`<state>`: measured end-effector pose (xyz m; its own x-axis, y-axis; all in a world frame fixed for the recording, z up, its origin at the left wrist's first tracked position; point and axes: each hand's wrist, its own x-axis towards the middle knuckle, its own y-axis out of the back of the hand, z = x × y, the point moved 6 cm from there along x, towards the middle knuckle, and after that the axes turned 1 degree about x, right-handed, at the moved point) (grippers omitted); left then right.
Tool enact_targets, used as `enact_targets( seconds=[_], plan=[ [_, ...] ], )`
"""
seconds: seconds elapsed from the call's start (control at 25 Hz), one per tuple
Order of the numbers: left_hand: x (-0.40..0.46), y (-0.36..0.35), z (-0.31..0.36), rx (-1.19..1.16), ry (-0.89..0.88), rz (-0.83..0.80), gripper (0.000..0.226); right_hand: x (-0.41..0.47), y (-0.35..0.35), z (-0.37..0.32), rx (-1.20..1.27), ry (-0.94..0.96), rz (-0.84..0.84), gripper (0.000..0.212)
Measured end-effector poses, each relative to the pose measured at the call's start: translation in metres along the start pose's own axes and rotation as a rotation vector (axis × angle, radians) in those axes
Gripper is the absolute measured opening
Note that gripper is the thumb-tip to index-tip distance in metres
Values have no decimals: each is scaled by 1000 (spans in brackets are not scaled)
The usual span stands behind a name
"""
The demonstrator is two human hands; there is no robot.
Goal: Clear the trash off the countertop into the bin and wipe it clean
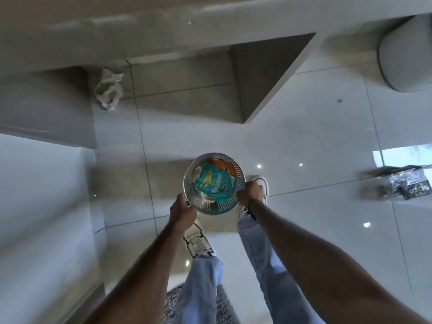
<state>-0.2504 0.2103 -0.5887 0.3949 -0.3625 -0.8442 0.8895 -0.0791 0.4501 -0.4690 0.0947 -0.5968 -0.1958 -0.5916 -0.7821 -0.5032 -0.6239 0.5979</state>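
Glossy pale floor tiles [315, 141] underfoot, dotted with reflected ceiling lights, seen from straight above. White counter [35, 206] edge along the left side, blurred. Round metal bin [236, 169] with slotted walls at the middle of the view, held between both hands just above the feet. Left hand [183, 212] on the bin's near-left rim, fingers curled closed around the edge. Right hand [251, 191] on the right rim, fingers likewise wrapped shut on it; dark band at that wrist. Inside the bin: teal snack wrapper [214, 185] lying on top, orange wrapper [222, 167] beneath it toward the far side, bits of white paper [197, 173] at the left. White sneakers [196, 242] and light blue jeans [203, 288] below the bin; right shoe partly hidden behind the right hand. Crumpled white plastic bag [108, 91] on the floor by the far cabinet base, well apart from the bin. Black-and-silver packet [409, 183] lying on the tiles far to the right, blurred. Grey rounded stool [404, 54] at the upper right. Speckled rug [173, 305] corner at the bottom, behind the legs.
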Motion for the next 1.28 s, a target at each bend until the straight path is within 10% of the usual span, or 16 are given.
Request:
enact_targets(
  seconds=[0.52,0.96,1.28],
  plan=[
    [-285,150,93,-89,78,-62,35,-276,219,-61,-282,279,-75,27],
    [-315,183,130,-227,171,108,33,-334,389,-241,-511,1178,681,31],
    [-281,188,154,-271,235,105,35,-246,448,-348,-1027,939,454,83]
  ],
)
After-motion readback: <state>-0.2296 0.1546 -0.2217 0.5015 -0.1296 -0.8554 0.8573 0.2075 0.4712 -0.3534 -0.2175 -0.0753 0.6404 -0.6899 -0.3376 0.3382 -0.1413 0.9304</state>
